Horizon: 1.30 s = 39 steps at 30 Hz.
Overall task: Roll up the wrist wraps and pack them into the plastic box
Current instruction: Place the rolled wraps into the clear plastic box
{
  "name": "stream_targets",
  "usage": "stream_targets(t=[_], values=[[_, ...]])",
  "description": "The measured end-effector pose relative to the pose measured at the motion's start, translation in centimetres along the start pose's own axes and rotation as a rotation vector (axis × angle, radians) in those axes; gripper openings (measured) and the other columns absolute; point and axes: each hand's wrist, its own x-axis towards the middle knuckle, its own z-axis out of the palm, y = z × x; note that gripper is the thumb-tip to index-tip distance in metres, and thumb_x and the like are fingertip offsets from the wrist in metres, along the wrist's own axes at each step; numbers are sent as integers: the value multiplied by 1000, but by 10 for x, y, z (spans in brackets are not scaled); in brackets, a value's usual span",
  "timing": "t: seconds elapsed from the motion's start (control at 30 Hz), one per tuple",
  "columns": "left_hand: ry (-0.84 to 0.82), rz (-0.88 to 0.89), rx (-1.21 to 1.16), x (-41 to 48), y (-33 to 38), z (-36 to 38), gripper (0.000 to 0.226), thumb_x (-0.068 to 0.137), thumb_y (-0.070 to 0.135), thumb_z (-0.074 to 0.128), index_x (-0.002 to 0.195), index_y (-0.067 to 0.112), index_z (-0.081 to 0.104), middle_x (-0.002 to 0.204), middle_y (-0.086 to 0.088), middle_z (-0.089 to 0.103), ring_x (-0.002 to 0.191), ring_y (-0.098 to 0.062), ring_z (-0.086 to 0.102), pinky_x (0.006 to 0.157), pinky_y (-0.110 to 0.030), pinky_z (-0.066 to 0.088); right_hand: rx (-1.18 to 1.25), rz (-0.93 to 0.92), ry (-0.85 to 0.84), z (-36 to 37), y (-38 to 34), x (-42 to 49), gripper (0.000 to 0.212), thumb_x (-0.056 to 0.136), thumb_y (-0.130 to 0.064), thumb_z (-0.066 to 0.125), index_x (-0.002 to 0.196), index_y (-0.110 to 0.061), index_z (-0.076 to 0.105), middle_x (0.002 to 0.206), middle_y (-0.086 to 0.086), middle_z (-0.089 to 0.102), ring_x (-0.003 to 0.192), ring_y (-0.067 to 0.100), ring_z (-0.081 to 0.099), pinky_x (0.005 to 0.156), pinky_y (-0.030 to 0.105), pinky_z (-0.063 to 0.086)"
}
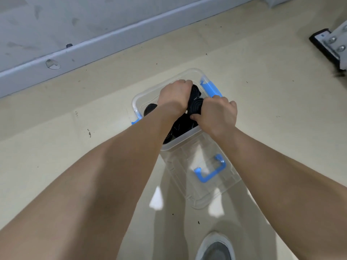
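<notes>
A clear plastic box (180,143) with blue latches stands on the floor in the middle of the head view. Black rolled wrist wraps (183,124) lie inside it. Over the box opening my left hand (173,98) grips one black roll (195,91) from the left. My right hand (217,115) grips another black roll (195,107) from the right, thumb curled under it. The two rolls touch between my hands.
The box's clear lid (204,175) with a blue handle lies on the beige floor just in front of the box. A grey wall base (93,44) runs along the back. A metal bracket foot (330,45) stands at the far right. My shoe (216,248) is at the bottom.
</notes>
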Motion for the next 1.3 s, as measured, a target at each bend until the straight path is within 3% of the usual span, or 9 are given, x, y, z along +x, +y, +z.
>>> stream_targets(t=[0.13,0.2,0.33,0.43,0.6,0.77,0.97,1.1,1.3], values=[[-17,-38,-229,-26,-5,-15,44,96,11,51,139,21,57,128,-6,64,118,-30,58,91,-42,52,32,-10,50,-4,-1,-10,31,91,-18,59,66,-15,39,64,-1,38,79,27,41,76,36,25],[120,-67,-374,-60,-5,-17,35,95,10,50,126,18,65,119,-5,65,114,-26,56,90,-40,50,146,2,101,-6,0,-20,5,86,-11,55,83,-12,59,76,3,51,83,30,45,75,37,27],[355,-219,-603,-149,6,-15,17,89,9,55,94,21,66,96,6,63,92,-15,55,74,-28,43,409,135,295,-16,9,-57,24,81,-6,57,103,-8,68,102,14,62,94,39,57,76,40,35],[182,-445,-705,-213,13,11,9,92,17,56,95,23,62,95,10,63,85,-12,56,70,-24,37,547,347,96,-13,23,-94,27,90,-15,53,116,-14,61,120,9,58,112,32,54,92,41,39],[-281,-822,-927,-251,21,70,43,95,23,59,136,17,50,133,1,59,119,-24,59,87,-27,41,472,440,-344,33,50,-133,50,95,-27,56,142,-12,45,145,10,42,132,34,43,103,44,40],[-290,-1020,-1206,-238,28,102,74,70,40,59,138,12,49,127,-17,66,116,-36,66,102,-49,54,440,407,-415,57,59,-125,54,89,-31,60,137,-11,42,142,7,40,131,35,42,101,47,42],[-295,-1039,-1172,-221,24,132,70,62,35,55,123,2,62,118,-22,70,111,-42,68,96,-51,55,485,510,-300,63,70,-107,71,90,-36,65,148,-12,32,148,12,33,125,43,49,95,45,44],[-280,-985,-1153,-225,28,113,15,89,25,61,91,15,73,91,-7,75,82,-26,67,87,-37,58,476,563,-412,63,79,-99,83,89,-42,66,153,-14,19,146,14,35,125,45,48,91,43,42],[-253,-918,-991,-250,14,89,13,94,27,65,99,21,76,96,2,74,91,-21,69,76,-26,54,459,601,-457,38,87,-117,52,95,-21,45,146,-18,42,143,19,34,115,45,54,95,42,43]])
